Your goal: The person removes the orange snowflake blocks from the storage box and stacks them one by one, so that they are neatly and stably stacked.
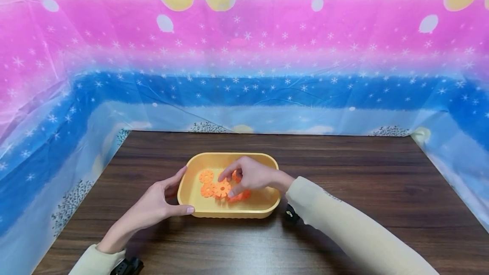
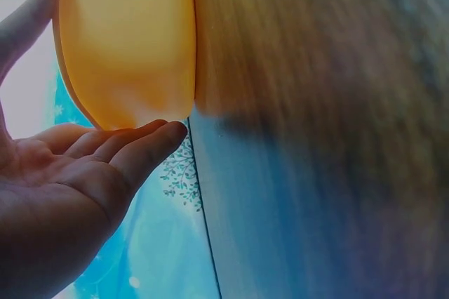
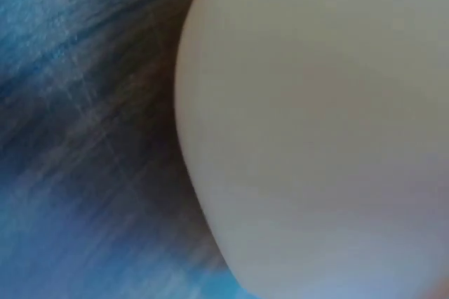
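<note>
A yellow plastic tray [image 1: 229,214] with rounded corners sits on the table, several orange flower-shaped interlocking discs [image 1: 206,176] lying in its middle. My left hand [image 1: 154,200] holds the tray's left end, thumb at the near rim and fingers along the outer wall. In the left wrist view, the fingers [image 2: 137,148] touch the tray wall [image 2: 130,39]. Reaching in over the right rim, my right hand [image 1: 254,174] pinches one orange disc [image 1: 222,189] between thumb and index finger. That hand partly covers other discs. In the right wrist view, the tray's pale outer wall [image 3: 309,116] fills most of the picture.
The dark wood-grain table [image 1: 344,164] extends around the tray. A pink and blue printed cloth [image 1: 267,88] hangs behind the table and along both sides. Black wrist straps show at the left cuff [image 1: 127,265] and the right cuff [image 1: 292,213].
</note>
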Available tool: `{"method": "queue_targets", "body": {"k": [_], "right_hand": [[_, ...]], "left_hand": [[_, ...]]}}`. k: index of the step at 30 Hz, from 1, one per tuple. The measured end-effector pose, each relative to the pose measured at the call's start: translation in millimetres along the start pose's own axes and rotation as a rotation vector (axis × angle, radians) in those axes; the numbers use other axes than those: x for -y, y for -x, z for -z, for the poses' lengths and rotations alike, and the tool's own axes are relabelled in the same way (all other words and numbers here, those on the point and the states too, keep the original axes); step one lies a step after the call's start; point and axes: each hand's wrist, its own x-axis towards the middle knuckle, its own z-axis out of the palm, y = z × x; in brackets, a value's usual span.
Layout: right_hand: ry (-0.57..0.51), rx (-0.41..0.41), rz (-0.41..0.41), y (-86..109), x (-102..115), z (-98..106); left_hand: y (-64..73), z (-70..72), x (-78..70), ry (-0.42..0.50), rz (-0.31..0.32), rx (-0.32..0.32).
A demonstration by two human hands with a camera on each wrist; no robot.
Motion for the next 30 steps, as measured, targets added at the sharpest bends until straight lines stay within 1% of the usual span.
{"method": "queue_targets", "body": {"k": [6,12,16,20,26,30], "right_hand": [[0.008,-0.036,0.011,10.8,5.5,11.0],[0.04,-0.089,0.037,25.4,8.6,26.5],[0.074,-0.138,0.028,38.2,8.1,38.7],[0.1,-0.189,0.019,52.9,1.5,50.5],[0.095,-0.257,0.028,77.9,-12.1,68.7],[0.092,-0.3,-0.003,93.9,-21.5,78.3]], "left_hand": [[-1.0,-0.1,-0.6,-0.011,-0.005,0.0],[-0.6,-0.2,1.0,0.033,-0.048,0.016],[-1.4,1.7,1.5,0.042,-0.046,0.038],[-2.3,2.7,1.6,0.053,-0.039,0.056],[-3.2,2.1,3.3,0.076,-0.047,0.06],[-3.5,2.4,4.3,0.1,-0.045,0.067]]}}
